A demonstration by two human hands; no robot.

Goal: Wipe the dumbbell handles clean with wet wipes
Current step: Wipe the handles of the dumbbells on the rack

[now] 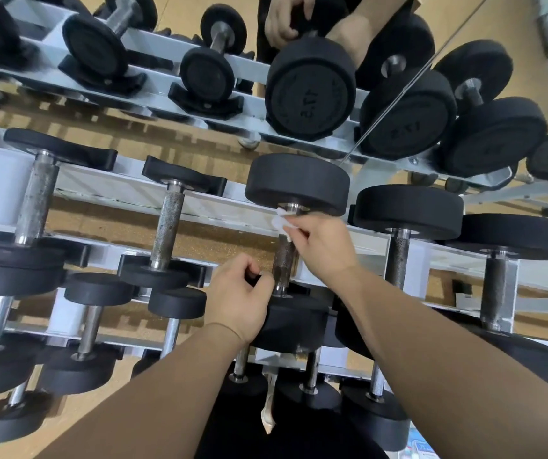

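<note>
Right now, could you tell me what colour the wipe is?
The wipe is white, seen in the head view.

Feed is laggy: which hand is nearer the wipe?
Right. The right hand pinches the wipe against the far end of the handle; the left hand grips the near weight at the other end.

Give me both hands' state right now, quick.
Left hand: fingers curled, gripping the near dumbbell head.
Right hand: pinching the wet wipe against the top of the dumbbell handle.
</note>
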